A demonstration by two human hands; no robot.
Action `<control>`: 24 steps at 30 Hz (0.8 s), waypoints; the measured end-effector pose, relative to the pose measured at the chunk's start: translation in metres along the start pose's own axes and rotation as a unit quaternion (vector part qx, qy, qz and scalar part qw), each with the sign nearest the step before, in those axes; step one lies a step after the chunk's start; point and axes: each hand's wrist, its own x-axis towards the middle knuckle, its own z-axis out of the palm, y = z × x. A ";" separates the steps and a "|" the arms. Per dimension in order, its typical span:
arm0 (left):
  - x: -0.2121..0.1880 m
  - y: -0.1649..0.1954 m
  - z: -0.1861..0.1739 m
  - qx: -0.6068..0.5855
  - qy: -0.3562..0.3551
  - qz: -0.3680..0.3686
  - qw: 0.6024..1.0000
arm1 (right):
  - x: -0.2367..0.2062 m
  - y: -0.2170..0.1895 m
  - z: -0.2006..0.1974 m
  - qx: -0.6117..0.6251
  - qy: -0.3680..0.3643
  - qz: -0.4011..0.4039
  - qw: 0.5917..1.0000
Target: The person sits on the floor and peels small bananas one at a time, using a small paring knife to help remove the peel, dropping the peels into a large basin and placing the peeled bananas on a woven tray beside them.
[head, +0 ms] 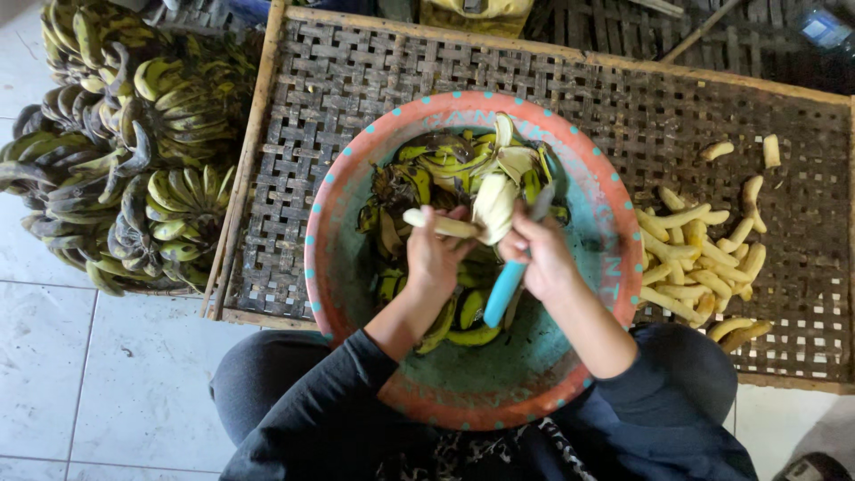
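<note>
Two bare hands, left hand (434, 254) and right hand (543, 258), no gloves, rings or watch visible. Dark long sleeves pushed up to around the elbows, both arms. Dark grey trousers over the knees. Patterned black-and-white fabric at the lap.

A round salmon-pink plastic basin (614, 267) carries turquoise dots on its rim and a teal inside. The peeler's handle (504, 292) is light blue. At three o'clock, peeled bananas (699, 267) are pale yellow on the brown woven-bamboo tray (356, 80); at nine o'clock, bunches (134, 160) are green-yellow.
</note>
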 end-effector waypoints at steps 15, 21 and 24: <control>-0.016 0.023 0.034 0.237 -0.248 -0.038 0.938 | -0.008 -0.037 0.002 -0.606 0.061 -0.199 0.768; 0.002 0.028 0.015 0.726 -0.182 0.292 0.595 | -0.025 -0.081 -0.039 -0.407 0.024 -0.012 0.913; 0.008 0.009 -0.006 0.880 -0.096 0.178 0.430 | -0.033 -0.087 -0.067 -0.283 0.010 0.111 0.953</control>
